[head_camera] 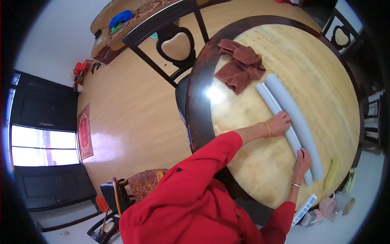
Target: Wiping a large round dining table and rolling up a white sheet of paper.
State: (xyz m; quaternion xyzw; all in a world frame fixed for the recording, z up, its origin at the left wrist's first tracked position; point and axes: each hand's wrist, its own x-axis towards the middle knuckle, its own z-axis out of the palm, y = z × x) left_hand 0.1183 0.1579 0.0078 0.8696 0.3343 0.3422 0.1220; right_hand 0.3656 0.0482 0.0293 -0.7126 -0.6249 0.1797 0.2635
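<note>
Diagonally across the round table lies a grey-blue rolled sheet (pixel 297 122), perhaps a mat, in two long parallel rolls with a pale edge between them. My left hand (pixel 278 123), with a gold bracelet at the wrist, grips the narrower roll near its middle, fingers curled over the pale edge. Lower down the same roll, my right hand (pixel 303 161) pinches that edge between thumb and fingers; a silver bangle circles its wrist. A crumpled brown cloth (pixel 242 65) rests beyond the roll's far end, apart from both hands.
The table (pixel 199 103) has a dark wooden rim and a marble-patterned top. A yellowish elongated object (pixel 331 174) lies to the right. Near the edge are a white-and-blue strip-like object (pixel 304 209) and a pink cup (pixel 327 206). A dark chair (pixel 170 39) stands close against the left side.
</note>
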